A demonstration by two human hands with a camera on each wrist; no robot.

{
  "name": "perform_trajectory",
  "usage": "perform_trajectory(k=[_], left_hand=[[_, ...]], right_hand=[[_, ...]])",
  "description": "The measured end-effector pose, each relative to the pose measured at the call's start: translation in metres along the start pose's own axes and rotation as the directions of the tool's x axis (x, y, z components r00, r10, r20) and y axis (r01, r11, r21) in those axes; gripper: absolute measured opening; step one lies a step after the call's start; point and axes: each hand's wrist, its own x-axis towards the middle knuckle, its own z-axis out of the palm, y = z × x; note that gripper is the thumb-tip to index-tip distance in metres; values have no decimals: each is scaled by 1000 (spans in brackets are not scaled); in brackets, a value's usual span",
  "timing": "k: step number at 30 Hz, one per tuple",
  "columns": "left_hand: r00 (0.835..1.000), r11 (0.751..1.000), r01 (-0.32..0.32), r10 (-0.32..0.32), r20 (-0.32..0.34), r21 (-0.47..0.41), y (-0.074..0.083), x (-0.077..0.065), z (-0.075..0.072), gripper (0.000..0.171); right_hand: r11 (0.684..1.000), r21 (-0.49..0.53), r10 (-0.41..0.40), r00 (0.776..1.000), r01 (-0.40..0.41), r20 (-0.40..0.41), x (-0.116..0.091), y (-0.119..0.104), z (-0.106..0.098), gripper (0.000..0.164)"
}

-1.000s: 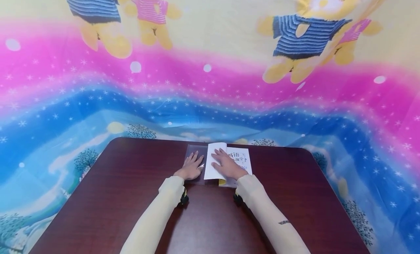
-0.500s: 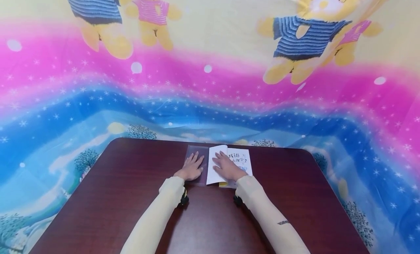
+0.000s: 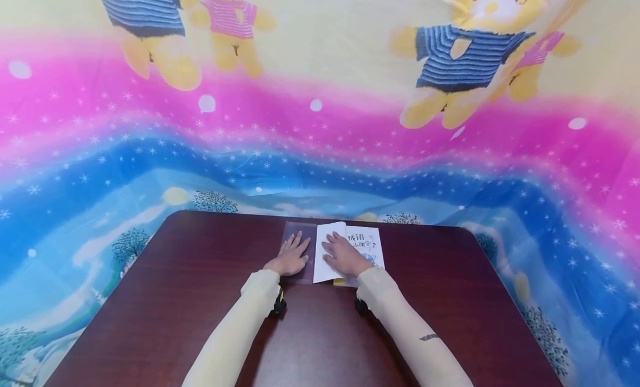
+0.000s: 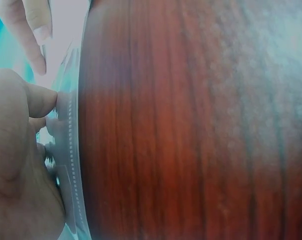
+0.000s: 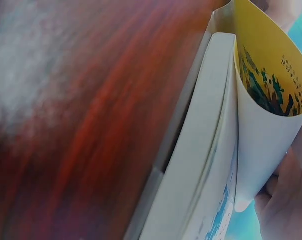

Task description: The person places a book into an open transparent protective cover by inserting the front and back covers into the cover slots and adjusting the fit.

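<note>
A book [image 3: 366,241] lies near the table's far edge, its title page with black characters facing up. Its front cover [image 3: 325,268] is folded over to the left, white inside up. In the right wrist view the cover [image 5: 268,145] curls up from the thick page block [image 5: 198,135], yellow on its other face. My right hand [image 3: 346,255] rests on the white cover, fingers spread. To the left, my left hand [image 3: 290,256] lies with straight fingers on a clear plastic book cover [image 3: 306,275], whose stitched-looking edge [image 4: 73,165] shows in the left wrist view.
The dark red wooden table [image 3: 200,298] extends around the book on the near side and to both sides. A patterned cloth [image 3: 320,137] with bears and snowflakes hangs behind and around it. Black straps [image 3: 278,303] sit at the wrists.
The white cover's near edge has come lower and a little toward me under my right hand. Both hands have stayed almost in place.
</note>
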Motion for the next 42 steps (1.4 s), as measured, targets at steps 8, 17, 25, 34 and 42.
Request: perform_trajectory(k=[8,17,25,34,42], left_hand=[[1000,1000,-2,2,-16,-6,2,-1,-2,60],[1000,1000,3,-3,-2,4,1,-2,0,61],[1000,1000,0,0,-19,-5,-5,3,5,60],[1000,1000,11,-11,11,6,0,1,-2,61],[1000,1000,-6,6,16,1,3,-5,-8,61]], right_hand=[[999,-24,31,999,-31,9,2,-4,-2,49],[995,-82,57,998,-54,39,5,-4,5,52],[993,-107,53,998,-48,42,6,-5,5,51],[995,-85,55,997,-50,52,6,-5,3,52],[998,-64,24,998,-21,61,6,-2,3,54]])
